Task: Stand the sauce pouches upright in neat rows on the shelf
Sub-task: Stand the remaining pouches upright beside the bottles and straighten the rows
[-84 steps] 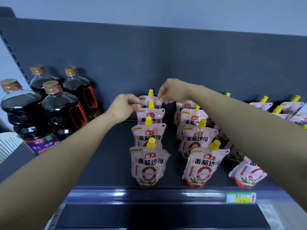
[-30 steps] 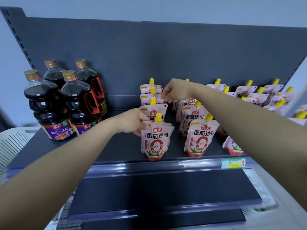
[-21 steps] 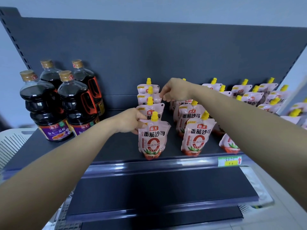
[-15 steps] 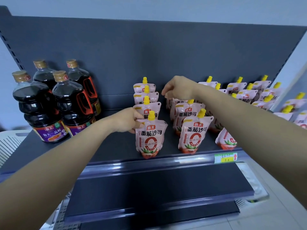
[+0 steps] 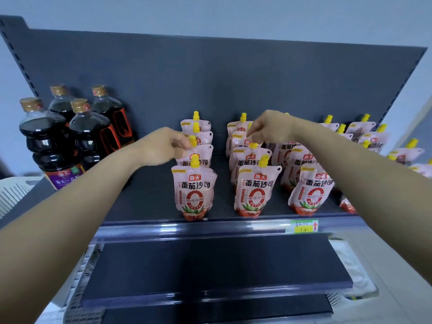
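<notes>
Pink sauce pouches with yellow caps stand upright in rows on the dark shelf [image 5: 149, 197]. The left row's front pouch [image 5: 194, 190] stands free. My left hand [image 5: 163, 146] pinches the top of the second pouch [image 5: 198, 159] behind it, beside its cap. My right hand [image 5: 271, 127] reaches over the middle row, fingertips closed on the top of a pouch [image 5: 240, 142] behind the front pouch [image 5: 256, 190]. A third row [image 5: 311, 190] stands to the right, under my right arm. More pouches [image 5: 371, 136] sit looser at the far right.
Several dark soy sauce bottles [image 5: 53, 146] stand at the shelf's left. A low pouch [image 5: 347, 204] is mostly hidden under my right forearm. A price tag [image 5: 304, 226] sits on the front rail [image 5: 187, 228]. A lower shelf [image 5: 210, 265] juts out below. A white basket [image 5: 11, 195] is at far left.
My left hand has moved up from the front pouch's side to the top of the second pouch. My right hand stays over the middle row. The view has shifted, showing the third row.
</notes>
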`<action>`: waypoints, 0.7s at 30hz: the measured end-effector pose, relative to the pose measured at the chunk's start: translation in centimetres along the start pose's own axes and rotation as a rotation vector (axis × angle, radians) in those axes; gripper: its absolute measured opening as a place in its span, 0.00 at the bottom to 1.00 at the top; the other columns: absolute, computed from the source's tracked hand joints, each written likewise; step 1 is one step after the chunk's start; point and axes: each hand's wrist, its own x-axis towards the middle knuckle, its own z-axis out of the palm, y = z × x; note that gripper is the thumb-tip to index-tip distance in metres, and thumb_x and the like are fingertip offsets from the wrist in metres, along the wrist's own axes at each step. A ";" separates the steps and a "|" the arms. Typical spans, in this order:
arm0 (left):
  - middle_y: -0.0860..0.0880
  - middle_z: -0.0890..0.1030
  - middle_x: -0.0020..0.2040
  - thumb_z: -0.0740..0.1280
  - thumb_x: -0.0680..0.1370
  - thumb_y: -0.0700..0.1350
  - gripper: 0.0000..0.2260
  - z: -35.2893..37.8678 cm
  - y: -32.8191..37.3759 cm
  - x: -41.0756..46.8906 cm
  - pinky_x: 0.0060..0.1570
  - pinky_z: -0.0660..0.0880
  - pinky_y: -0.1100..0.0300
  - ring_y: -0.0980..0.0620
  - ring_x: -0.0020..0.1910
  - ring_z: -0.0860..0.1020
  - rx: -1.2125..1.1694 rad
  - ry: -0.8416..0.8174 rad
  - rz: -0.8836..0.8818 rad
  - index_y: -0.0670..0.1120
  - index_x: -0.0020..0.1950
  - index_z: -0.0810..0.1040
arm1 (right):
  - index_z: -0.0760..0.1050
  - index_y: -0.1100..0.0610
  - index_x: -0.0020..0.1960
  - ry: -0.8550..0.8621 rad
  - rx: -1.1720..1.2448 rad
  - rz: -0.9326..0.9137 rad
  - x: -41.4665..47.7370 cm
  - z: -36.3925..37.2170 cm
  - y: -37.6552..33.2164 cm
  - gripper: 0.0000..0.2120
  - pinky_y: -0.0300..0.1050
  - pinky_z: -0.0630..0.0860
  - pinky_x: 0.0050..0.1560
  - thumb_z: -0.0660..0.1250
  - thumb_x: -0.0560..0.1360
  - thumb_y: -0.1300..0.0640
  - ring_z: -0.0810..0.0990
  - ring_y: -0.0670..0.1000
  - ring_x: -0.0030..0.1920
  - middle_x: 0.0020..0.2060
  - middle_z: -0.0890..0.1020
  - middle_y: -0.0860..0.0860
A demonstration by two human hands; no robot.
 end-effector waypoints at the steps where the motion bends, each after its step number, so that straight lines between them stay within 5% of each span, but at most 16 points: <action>1: 0.53 0.81 0.46 0.66 0.76 0.36 0.08 0.2 0.2 -0.1 0.41 0.70 0.77 0.59 0.44 0.77 -0.035 0.034 -0.017 0.42 0.53 0.80 | 0.81 0.55 0.55 -0.040 -0.021 -0.001 -0.2 0.1 0.4 0.10 0.47 0.74 0.59 0.67 0.75 0.56 0.80 0.51 0.52 0.49 0.84 0.50; 3: 0.55 0.80 0.45 0.67 0.76 0.37 0.07 0.8 0.6 -0.3 0.40 0.69 0.76 0.62 0.42 0.76 -0.106 0.073 -0.050 0.43 0.52 0.80 | 0.81 0.54 0.57 -0.110 -0.042 0.000 -0.7 0.3 1.1 0.12 0.50 0.74 0.61 0.66 0.76 0.53 0.80 0.52 0.53 0.52 0.84 0.51; 8: 0.42 0.82 0.54 0.73 0.71 0.40 0.15 2.6 1.1 -0.9 0.62 0.71 0.54 0.47 0.54 0.79 -0.032 -0.010 -0.123 0.41 0.57 0.79 | 0.79 0.53 0.60 -0.278 -0.029 0.001 -2.1 0.5 2.0 0.18 0.47 0.74 0.60 0.69 0.73 0.48 0.79 0.52 0.57 0.56 0.82 0.50; 15: 0.41 0.80 0.59 0.68 0.72 0.31 0.10 3.4 0.6 -1.1 0.65 0.70 0.51 0.46 0.54 0.79 -0.033 -0.020 -0.109 0.39 0.52 0.81 | 0.79 0.55 0.59 -0.294 -0.035 -0.036 -2.8 1.5 1.7 0.14 0.45 0.76 0.54 0.67 0.75 0.53 0.81 0.55 0.53 0.54 0.83 0.52; 21: 0.44 0.82 0.54 0.70 0.73 0.38 0.12 3.5 1.0 -0.9 0.62 0.71 0.54 0.46 0.56 0.79 -0.033 0.015 -0.115 0.41 0.57 0.80 | 0.79 0.56 0.60 -0.302 -0.040 -0.026 -2.9 1.6 1.4 0.14 0.46 0.76 0.57 0.66 0.76 0.53 0.81 0.55 0.53 0.54 0.83 0.52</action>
